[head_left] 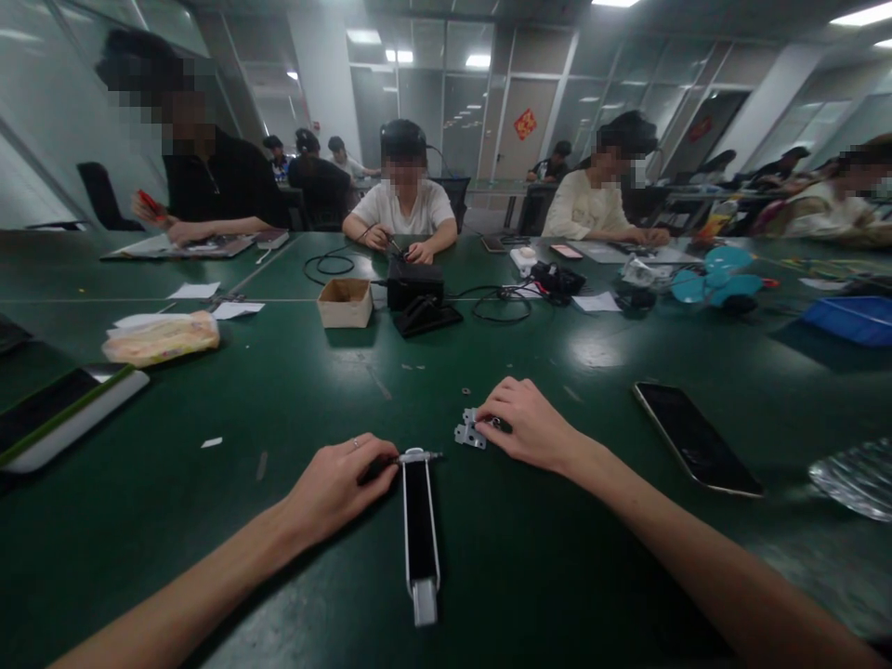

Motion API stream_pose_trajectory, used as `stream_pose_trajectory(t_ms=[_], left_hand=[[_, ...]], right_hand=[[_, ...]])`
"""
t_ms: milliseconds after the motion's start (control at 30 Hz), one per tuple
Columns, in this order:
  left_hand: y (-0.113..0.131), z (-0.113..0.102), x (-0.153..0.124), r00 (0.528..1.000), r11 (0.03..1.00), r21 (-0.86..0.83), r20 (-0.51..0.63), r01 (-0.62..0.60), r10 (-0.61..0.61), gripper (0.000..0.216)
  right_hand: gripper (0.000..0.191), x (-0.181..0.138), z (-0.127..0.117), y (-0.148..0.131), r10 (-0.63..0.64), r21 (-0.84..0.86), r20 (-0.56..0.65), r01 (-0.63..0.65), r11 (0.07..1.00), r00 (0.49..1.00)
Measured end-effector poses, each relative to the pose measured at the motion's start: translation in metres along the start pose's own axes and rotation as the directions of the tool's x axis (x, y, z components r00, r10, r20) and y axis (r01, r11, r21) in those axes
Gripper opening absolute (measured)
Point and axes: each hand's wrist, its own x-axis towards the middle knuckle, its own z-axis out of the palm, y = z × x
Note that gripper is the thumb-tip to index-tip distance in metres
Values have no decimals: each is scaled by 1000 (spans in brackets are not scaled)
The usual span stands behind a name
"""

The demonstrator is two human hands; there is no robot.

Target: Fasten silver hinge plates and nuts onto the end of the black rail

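My left hand (339,483) is closed round a small dark-handled screwdriver (411,457) whose metal tip points right, across the top end of a long black bar with a silver frame (421,530) lying on the green table (293,390). My right hand (530,425) is curled, its fingers pinching a small silver metal bracket (469,431) that rests on the table just right of the bar's top end. A tiny ring-shaped washer (465,391) lies a little beyond the bracket.
A dark phone (693,437) lies to my right, a foil bag (856,476) at the far right. At left are a white-edged tablet (62,413) and a wrapped packet (162,336). A cardboard box (345,302) and a black device with cables (416,290) sit ahead. Several people work across the table.
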Motion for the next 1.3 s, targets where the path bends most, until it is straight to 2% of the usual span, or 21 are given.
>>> stream_pose_trajectory(t_ms=[133, 267, 367, 433, 533, 633, 700, 900, 1067, 1167, 1233, 1300], left_hand=[[1, -1, 1, 1000, 1000, 3, 0, 9, -9, 21], [2, -2, 1, 1000, 1000, -2, 3, 8, -8, 22], [2, -3, 2, 1000, 1000, 0, 14, 18, -18, 22], [0, -2, 1, 1000, 1000, -1, 18, 25, -25, 23], [-3, 1, 0, 1000, 1000, -2, 4, 19, -19, 24], [-7, 5, -1, 1000, 1000, 6, -14, 20, -20, 24], [-9, 6, -2, 1000, 1000, 11, -19, 25, -25, 24], [-8, 5, -1, 1000, 1000, 11, -11, 12, -12, 23], [-8, 6, -2, 1000, 1000, -11, -14, 10, -10, 22], [-7, 5, -2, 1000, 1000, -20, -14, 2, -3, 23], [-5, 4, -2, 1000, 1000, -17, -2, 9, -9, 22], [-3, 3, -1, 1000, 1000, -12, 12, 25, -25, 22]], right_hand=[[10, 1, 1, 0, 16, 75, -26, -14, 997, 1000], [9, 3, -11, 5, 76, 140, -188, -50, 989, 979], [11, 0, -25, 19, 120, 88, -284, -99, 991, 951], [13, -4, -33, 33, 135, 5, -245, -138, 990, 960], [15, -12, -40, 53, 173, -100, -92, -182, 978, 981], [14, -21, -41, 66, 224, -122, 52, -216, 969, 973], [14, -24, -40, 70, 236, -121, 103, -223, 967, 966], [16, -24, -37, 63, 172, -152, 138, -150, 977, 975], [16, -21, -39, 56, 181, -208, 124, -153, 966, 976], [11, -14, -37, 43, 175, -274, 62, -151, 950, 983], [15, -7, -33, 30, 147, -309, 17, -135, 941, 989], [20, -1, -26, 16, 107, -289, 45, -89, 953, 993]])
